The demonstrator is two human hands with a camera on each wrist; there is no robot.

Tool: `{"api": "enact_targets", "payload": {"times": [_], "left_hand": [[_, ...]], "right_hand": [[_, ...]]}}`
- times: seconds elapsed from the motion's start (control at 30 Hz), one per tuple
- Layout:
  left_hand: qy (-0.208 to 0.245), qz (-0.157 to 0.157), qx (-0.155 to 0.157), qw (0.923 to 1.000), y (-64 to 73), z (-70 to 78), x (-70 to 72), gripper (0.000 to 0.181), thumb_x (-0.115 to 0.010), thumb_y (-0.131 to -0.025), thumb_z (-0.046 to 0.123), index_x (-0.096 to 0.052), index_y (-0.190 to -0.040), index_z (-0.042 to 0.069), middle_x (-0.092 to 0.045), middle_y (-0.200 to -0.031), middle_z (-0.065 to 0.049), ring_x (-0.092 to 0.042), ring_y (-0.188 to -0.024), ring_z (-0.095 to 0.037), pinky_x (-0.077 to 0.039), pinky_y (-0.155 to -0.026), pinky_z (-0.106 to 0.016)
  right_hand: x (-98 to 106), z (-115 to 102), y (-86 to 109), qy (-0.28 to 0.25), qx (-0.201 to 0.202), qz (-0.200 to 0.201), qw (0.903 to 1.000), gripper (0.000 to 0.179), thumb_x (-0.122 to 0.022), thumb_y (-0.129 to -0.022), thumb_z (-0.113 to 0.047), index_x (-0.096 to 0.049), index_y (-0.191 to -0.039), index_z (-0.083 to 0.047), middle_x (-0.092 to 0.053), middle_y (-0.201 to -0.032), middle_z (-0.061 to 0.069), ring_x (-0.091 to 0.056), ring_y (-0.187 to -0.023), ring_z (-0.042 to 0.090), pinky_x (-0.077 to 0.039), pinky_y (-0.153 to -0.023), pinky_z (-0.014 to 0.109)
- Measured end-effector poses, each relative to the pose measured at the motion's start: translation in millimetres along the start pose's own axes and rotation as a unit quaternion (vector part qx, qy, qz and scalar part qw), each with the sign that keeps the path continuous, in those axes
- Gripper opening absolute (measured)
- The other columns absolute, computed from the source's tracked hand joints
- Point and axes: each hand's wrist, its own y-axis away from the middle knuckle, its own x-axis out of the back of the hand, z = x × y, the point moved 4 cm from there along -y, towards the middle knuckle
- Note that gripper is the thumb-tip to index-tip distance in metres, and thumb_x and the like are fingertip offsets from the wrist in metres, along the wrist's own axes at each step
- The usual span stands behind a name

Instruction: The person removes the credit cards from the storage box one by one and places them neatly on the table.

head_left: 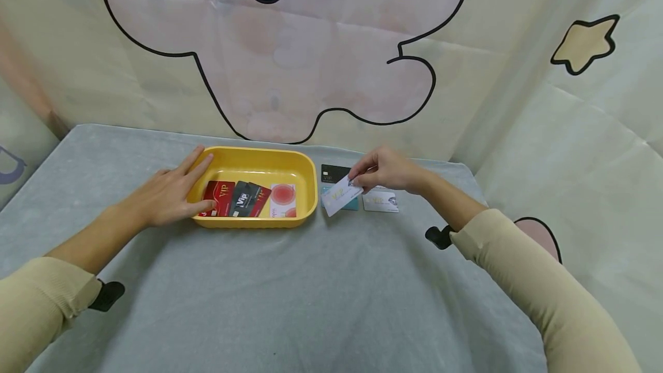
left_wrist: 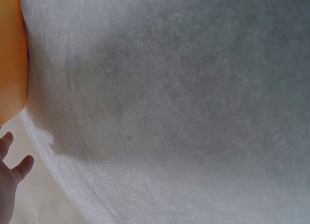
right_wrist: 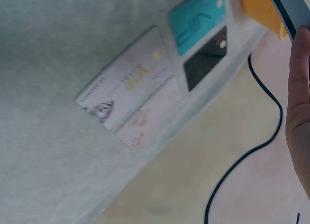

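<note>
In the head view, the right grip pinches a white VIP card by one end, just right of a yellow tray; the card hangs tilted over a teal card and near a black card. The left grip is spread wide at the tray's left end, straight-fingered and carrying no card. To handle the pinched card well, the pressure should be firm but light, so the thin plastic neither bends nor swivels, and its free corner is best lifted off the teal one before any sideways travel. The tray's right wall is the edge to rise over on that side; the grey-covered bench gives room on its near side, while the backdrop limits the far side

In the left wrist view, the tray's wall stands at the left margin with fingertips just below it; whether they touch it I cannot tell

In the right wrist view, another white card lies flat alongside a pink-printed card, the latter close to the bench's edge, so the wrist should pass high above both
</note>
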Motion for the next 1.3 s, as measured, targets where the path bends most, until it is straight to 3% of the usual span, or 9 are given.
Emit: {"api": "enact_targets", "payload": {"times": [0.27,0.73,1.03,1.3], "left_hand": [[-0.002,-0.001,0.002,1.0,-0.3,0.2,-0.1,0.099,-0.06,-0.089,0.056,-0.012,-0.159,0.005,-0.001,-0.164,-0.023,-0.043,-0.127,-0.057,-0.033,-0.101,-0.073],[0.0,-0.003,0.004,1.0,-0.7,-1.1,-1.7,0.099,-0.06,-0.089,0.056,-0.012,-0.159,0.005,0.0,-0.165,-0.022,-0.041,-0.129,-0.056,-0.033,-0.102,-0.073],[0.0,0.001,0.002,1.0,0.2,0.1,-0.7,0.098,-0.059,-0.09,0.055,-0.012,-0.159,0.004,0.0,-0.165,-0.022,-0.042,-0.128,-0.056,-0.033,-0.102,-0.072],[0.003,0.003,-0.001,1.0,0.5,0.9,0.1,0.096,-0.059,-0.09,0.054,-0.014,-0.159,0.003,-0.001,-0.165,-0.022,-0.042,-0.128,-0.056,-0.032,-0.102,-0.072]], "right_hand": [[-18.5,25.0,-1.5,-0.006,-0.03,-0.024,0.9992,0.016,-0.068,-0.092,-0.007,-0.073,-0.107,0.0,-0.071,-0.11,0.013,-0.068,-0.088,0.025,-0.056,-0.087,0.05],[-33.1,51.8,3.8,-0.001,-0.063,-0.018,0.9979,0.015,-0.071,-0.091,-0.009,-0.071,-0.105,-0.003,-0.068,-0.1,0.01,-0.063,-0.086,0.022,-0.058,-0.078,0.031],[-43.7,72.3,10.7,-0.026,-0.057,-0.032,0.9975,0.014,-0.071,-0.09,-0.005,-0.066,-0.102,0.001,-0.065,-0.087,0.011,-0.065,-0.076,0.022,-0.058,-0.075,0.028],[-49.3,76.3,11.7,-0.018,-0.065,-0.029,0.9973,0.012,-0.071,-0.089,-0.003,-0.065,-0.097,0.0,-0.061,-0.082,0.01,-0.066,-0.071,0.02,-0.057,-0.068,0.024]]}}
